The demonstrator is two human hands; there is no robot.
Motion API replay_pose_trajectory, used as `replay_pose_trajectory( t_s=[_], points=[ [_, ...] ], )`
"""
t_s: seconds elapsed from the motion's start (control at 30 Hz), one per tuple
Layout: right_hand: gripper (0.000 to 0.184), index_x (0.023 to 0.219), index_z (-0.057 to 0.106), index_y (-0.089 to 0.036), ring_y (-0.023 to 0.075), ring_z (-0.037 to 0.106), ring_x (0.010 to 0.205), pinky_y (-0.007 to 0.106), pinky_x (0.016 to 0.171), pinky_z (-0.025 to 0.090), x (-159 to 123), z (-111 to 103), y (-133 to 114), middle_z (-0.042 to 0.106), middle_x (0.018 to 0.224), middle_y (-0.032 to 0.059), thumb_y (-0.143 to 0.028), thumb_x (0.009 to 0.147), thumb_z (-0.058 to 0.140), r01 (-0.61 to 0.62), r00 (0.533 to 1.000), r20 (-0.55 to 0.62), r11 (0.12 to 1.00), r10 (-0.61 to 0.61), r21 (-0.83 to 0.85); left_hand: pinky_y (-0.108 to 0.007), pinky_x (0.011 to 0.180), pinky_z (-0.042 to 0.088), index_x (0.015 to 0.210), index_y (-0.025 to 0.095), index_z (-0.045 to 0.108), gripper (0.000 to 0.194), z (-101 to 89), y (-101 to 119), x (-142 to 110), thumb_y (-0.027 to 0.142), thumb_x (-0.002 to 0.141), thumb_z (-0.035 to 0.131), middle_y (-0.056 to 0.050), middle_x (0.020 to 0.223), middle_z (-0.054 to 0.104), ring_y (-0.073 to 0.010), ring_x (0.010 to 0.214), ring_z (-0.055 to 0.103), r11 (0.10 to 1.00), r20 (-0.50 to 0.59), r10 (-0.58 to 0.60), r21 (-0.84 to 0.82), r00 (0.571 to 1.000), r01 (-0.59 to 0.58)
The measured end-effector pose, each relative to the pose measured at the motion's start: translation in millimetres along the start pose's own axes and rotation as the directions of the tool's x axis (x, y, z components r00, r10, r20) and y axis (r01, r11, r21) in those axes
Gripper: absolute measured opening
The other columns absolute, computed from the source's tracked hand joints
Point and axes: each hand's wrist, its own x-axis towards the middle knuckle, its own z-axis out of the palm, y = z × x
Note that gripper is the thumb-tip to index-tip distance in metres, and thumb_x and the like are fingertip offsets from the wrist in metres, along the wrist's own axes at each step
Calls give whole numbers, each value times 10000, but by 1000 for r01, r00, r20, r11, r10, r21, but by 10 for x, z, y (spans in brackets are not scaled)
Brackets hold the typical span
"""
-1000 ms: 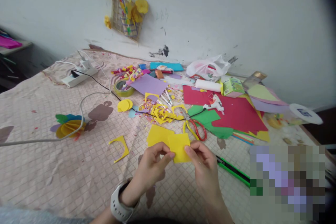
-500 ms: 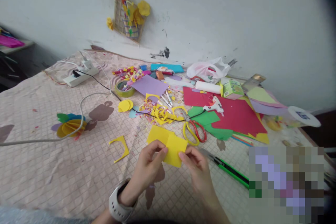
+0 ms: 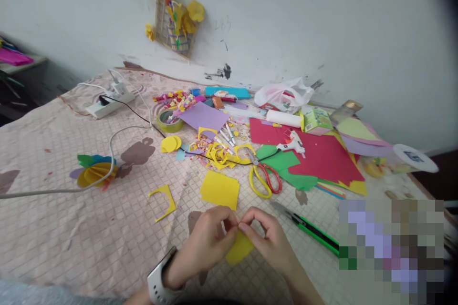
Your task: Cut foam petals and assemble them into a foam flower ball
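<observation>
Both grips closed | left hand (image 3: 211, 236), right hand (image 3: 267, 239) pinch yellow paper (image 3: 240, 249) | paper tilted, apart from stacked squares (image 3: 220, 189)

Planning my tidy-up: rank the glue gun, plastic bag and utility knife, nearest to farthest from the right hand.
1. Utility knife, just right of the right hand.
2. Glue gun, farther back.
3. Plastic bag, near the wall.

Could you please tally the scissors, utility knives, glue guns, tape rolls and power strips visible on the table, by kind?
Scissors: 1
Utility knife: 1
Glue gun: 1
Tape roll: 1
Power strip: 1
Total: 5
</observation>
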Motion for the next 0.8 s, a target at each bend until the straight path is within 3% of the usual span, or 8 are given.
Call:
replay_pose_trajectory(
  t_s=[0.07,0.13,0.23,0.27,0.33,0.43,0.63,0.8],
  points=[
    [170,701,620,-200,175,576,678,268,646,438,-44,-51,47,614,683,-7,-247,864,617,19,999,-45,1000,-18,11,-225,570,378,681,180,597,120,-27,-26,-29,159,789,549,12,611,604,-138,588,539,999,25,-32,7,999,32],
    [189,696,609,-208,169,545,639,260,595,421,-89,-153,95,590,663,-12,-288,866,632,14,981,-195,997,1,77,-225,559,372,667,180,588,117,-97,-89,-63,160,778,556,13,598,602,-136,572,526,997,39,-72,-3,997,72],
    [196,716,599,-217,158,499,594,251,534,390,-147,-286,132,554,644,-20,-328,871,641,18,901,-430,988,51,156,-230,576,390,635,181,570,151,-223,-188,-113,172,785,560,4,611,619,-143,595,540,994,-7,-110,-21,994,110],
    [191,721,601,-217,160,502,603,253,542,394,-160,-295,129,554,651,-18,-324,875,639,21,903,-428,989,43,144,-234,587,401,641,182,573,160,-249,-202,-126,189,800,560,-1,624,624,-149,612,548,994,-37,-110,-32,993,108],
    [190,720,609,-214,168,531,641,261,587,416,-173,-240,106,574,671,-10,-303,888,625,25,956,-295,996,0,83,-252,637,430,717,186,604,135,-251,-191,-147,226,836,555,-18,698,649,-166,678,577,996,-73,-81,-49,994,78],
    [203,730,605,-210,171,562,676,267,639,439,-165,-55,73,601,693,-5,-284,916,576,50,991,-128,998,-46,28,-287,740,445,868,193,631,93,-139,-122,-163,241,864,551,-41,835,675,-185,789,601,999,-33,-7,-33,999,6],
    [125,781,606,-201,173,604,737,259,689,469,-159,131,109,632,747,5,-231,894,563,37,997,-62,999,-37,-7,-251,609,401,748,173,593,159,89,-101,-158,218,875,510,-37,731,622,-157,680,552,999,10,-27,-43,1000,27],
    [192,716,570,-206,163,555,659,253,627,439,-229,67,212,573,677,-10,-265,897,551,42,997,-66,999,-44,-32,-256,610,379,681,175,569,135,-32,-172,-184,135,806,536,-26,694,606,-156,667,539,999,61,-9,39,998,6]
  ],
)
